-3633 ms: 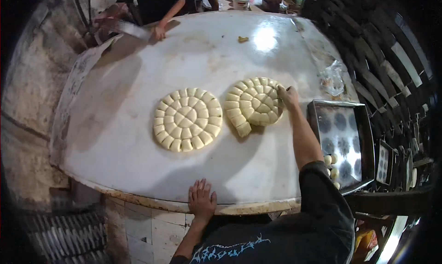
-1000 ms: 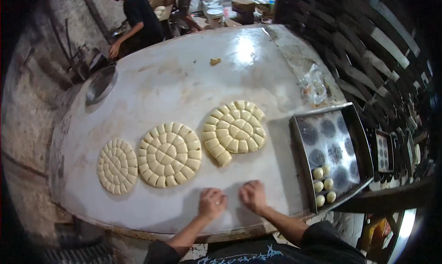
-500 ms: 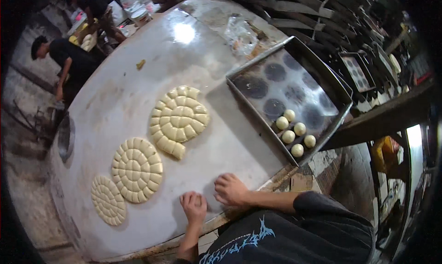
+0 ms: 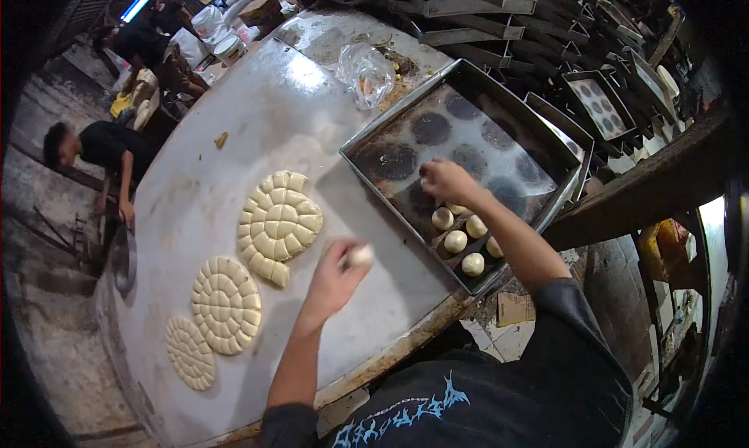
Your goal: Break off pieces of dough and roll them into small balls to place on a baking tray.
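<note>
My left hand (image 4: pixel 334 282) is raised over the table, its fingers curled around a round dough ball (image 4: pixel 360 257). Over a dark metal tray (image 4: pixel 448 148) on the right, my right hand (image 4: pixel 451 182) has its fingers bent downward and together. Whatever is under those fingertips is hidden. Several pale dough balls (image 4: pixel 455 241) sit in the tray's near corner, partly covered by my right forearm. To the left lie three flat dough rounds cut into small pieces: a ragged, partly used one (image 4: pixel 279 218), a whole one (image 4: pixel 226 305) and a smaller one (image 4: pixel 189 353).
A clear plastic bag (image 4: pixel 367 75) lies at the table's far end, beyond the tray. Stacked metal trays (image 4: pixel 599 108) stand at the right behind a wooden beam (image 4: pixel 647 171). Co-workers (image 4: pixel 117 155) are bent over at the far left.
Both hands have lifted from the table's near edge. My right hand has reached over the tray, and my left hand has risen with a dough ball in it. The view has shifted slightly.
</note>
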The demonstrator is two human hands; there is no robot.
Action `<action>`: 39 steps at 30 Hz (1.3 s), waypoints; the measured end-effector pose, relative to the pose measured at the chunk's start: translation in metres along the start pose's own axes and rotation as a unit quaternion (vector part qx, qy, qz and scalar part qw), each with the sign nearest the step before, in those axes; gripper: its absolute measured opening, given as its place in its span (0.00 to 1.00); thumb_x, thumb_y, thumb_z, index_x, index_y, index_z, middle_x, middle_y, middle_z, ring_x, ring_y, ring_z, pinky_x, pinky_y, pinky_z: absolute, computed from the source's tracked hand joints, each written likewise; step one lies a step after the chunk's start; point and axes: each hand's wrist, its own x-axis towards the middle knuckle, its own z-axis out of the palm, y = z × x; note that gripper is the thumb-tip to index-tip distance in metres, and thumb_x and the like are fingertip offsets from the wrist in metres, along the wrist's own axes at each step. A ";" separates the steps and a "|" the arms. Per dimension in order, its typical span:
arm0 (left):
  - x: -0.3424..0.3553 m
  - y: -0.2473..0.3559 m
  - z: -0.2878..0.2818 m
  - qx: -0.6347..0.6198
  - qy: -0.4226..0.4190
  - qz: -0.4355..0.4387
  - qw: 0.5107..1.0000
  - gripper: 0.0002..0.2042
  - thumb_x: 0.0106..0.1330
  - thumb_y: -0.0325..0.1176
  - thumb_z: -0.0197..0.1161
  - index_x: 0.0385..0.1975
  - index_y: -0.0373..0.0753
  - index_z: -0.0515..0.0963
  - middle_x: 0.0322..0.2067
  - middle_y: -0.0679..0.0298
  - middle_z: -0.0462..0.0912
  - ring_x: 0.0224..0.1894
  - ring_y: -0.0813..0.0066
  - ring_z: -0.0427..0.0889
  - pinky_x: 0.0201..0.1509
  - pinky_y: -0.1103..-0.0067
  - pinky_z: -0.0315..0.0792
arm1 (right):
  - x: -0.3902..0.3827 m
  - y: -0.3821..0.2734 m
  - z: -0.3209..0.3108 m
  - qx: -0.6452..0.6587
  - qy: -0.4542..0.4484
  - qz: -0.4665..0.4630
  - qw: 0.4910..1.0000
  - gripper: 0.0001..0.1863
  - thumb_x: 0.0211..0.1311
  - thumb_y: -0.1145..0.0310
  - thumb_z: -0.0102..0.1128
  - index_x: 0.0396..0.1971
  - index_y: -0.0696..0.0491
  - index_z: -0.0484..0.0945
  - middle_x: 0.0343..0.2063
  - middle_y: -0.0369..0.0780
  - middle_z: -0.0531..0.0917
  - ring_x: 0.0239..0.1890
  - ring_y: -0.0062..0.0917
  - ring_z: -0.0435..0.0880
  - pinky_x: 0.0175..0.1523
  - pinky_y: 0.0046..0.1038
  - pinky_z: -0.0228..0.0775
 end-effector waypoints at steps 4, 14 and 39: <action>0.112 0.001 0.061 0.273 -0.024 0.212 0.938 0.15 0.53 0.28 0.60 0.42 0.38 0.73 0.42 0.54 0.73 0.48 0.54 0.73 0.55 0.61 0.64 | -0.007 -0.028 0.016 -0.077 0.134 0.021 0.988 0.11 0.54 0.65 0.57 0.37 0.51 0.77 0.40 0.46 0.77 0.45 0.44 0.74 0.49 0.42 0.69; 0.094 0.013 0.037 0.317 0.059 0.173 0.931 0.28 0.54 0.37 0.66 0.55 0.38 0.65 0.50 0.54 0.75 0.54 0.57 0.73 0.63 0.54 0.54 | -0.069 -0.023 -0.004 -0.224 0.029 -0.148 0.963 0.14 0.47 0.65 0.61 0.36 0.49 0.75 0.36 0.37 0.79 0.49 0.34 0.69 0.53 0.41 0.55; -0.303 -0.172 -0.041 0.132 0.440 -0.177 0.870 0.16 0.55 0.29 0.63 0.45 0.36 0.73 0.46 0.55 0.75 0.48 0.56 0.74 0.52 0.69 0.69 | -0.007 -0.287 0.267 0.150 -0.013 0.061 0.987 0.23 0.60 0.53 0.56 0.42 0.59 0.78 0.43 0.55 0.75 0.47 0.45 0.72 0.53 0.41 0.64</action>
